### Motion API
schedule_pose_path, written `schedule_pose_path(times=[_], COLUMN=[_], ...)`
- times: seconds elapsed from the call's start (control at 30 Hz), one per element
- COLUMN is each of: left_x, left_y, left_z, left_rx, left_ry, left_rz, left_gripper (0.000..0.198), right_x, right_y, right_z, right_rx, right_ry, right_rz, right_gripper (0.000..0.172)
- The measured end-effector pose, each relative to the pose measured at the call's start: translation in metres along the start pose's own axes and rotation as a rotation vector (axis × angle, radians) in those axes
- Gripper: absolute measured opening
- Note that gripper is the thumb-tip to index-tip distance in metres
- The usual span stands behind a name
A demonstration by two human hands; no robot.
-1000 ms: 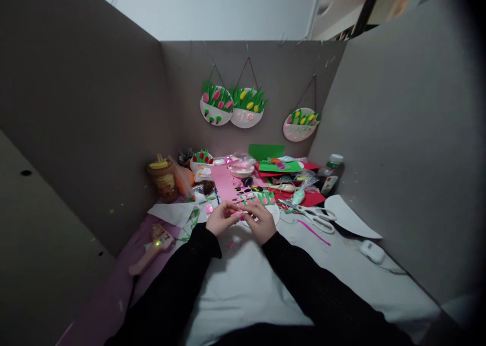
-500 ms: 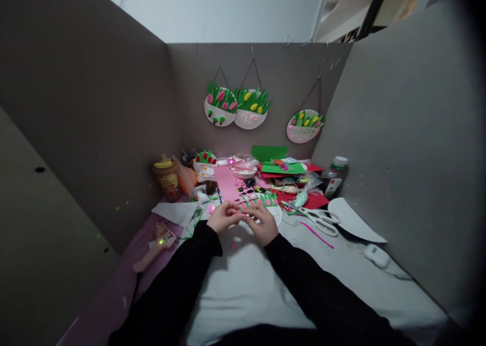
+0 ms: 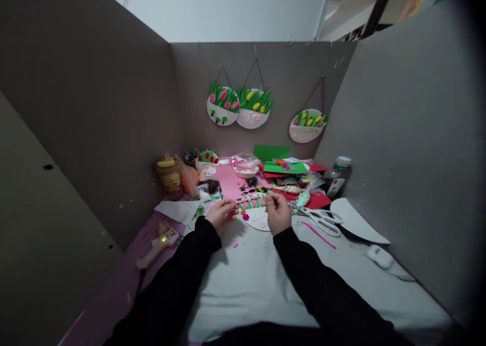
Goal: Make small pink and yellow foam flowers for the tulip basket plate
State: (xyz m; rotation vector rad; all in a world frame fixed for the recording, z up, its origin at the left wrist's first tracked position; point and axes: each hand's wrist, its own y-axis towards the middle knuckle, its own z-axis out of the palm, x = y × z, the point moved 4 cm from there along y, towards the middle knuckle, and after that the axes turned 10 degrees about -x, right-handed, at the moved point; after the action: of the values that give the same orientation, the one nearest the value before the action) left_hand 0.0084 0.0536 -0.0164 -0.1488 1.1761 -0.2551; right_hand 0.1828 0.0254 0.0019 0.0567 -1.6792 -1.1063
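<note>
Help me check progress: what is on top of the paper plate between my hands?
Green grass with pink tulips lies along the far edge of the paper plate. The right hand covers its right side, hiding whatever is there.

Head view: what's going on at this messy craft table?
A person in black sleeves works on a paper plate craft with green grass and pink tulips. The left hand and right hand sit at either side of it, fingers curled; whether they pinch a piece is too small to tell. White scissors lie to the right, what looks like a glue gun to the left, and three finished plates hang on the back wall.
</note>
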Motion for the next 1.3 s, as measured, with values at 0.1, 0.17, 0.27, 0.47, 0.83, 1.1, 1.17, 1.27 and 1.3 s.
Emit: schedule_pose_path(times=[0.1, 0.17, 0.27, 0.47, 0.83, 1.1, 1.17, 1.27, 1.3], left_x=[0.000, 0.002, 0.006, 0.013, 0.005, 0.007, 0.008, 0.011, 0.011], left_y=[-0.001, -0.004, -0.007, -0.003, -0.008, -0.009, -0.007, -0.006, -0.005], left_z=[0.001, 0.004, 0.008, 0.007, 0.010, 0.012, 0.012, 0.011, 0.010], left_rx=[0.052, 0.105, 0.175, 0.259, 0.166, 0.184, 0.206, 0.223, 0.218], left_ry=[-0.023, 0.006, 0.132, 0.296, 0.230, 0.239, 0.252, 0.264, 0.272], left_rz=[-0.011, 0.009, 0.063, 0.170, 0.134, 0.157, 0.169, 0.169, 0.168], left_gripper=[0.019, 0.023, 0.033, 0.035, 0.037, 0.039, 0.038, 0.040, 0.042], right_x=[0.006, 0.012, 0.016, 0.017, 0.019, 0.019, 0.020, 0.022, 0.023], right_y=[-0.003, -0.010, -0.018, -0.024, -0.028, -0.029, -0.029, -0.028, -0.028], right_z=[0.003, 0.007, 0.012, 0.016, 0.018, 0.018, 0.018, 0.018, 0.018], right_rx=[0.082, 0.160, 0.217, 0.275, 0.380, 0.334, 0.325, 0.301, 0.293], right_ry=[0.009, 0.014, 0.016, 0.078, 0.084, 0.093, 0.086, 0.088, 0.088], right_rz=[-0.064, -0.118, -0.146, -0.199, -0.228, -0.231, -0.230, -0.236, -0.239], right_gripper=[0.018, 0.018, 0.015, 0.015, 0.037, 0.029, 0.029, 0.024, 0.021])
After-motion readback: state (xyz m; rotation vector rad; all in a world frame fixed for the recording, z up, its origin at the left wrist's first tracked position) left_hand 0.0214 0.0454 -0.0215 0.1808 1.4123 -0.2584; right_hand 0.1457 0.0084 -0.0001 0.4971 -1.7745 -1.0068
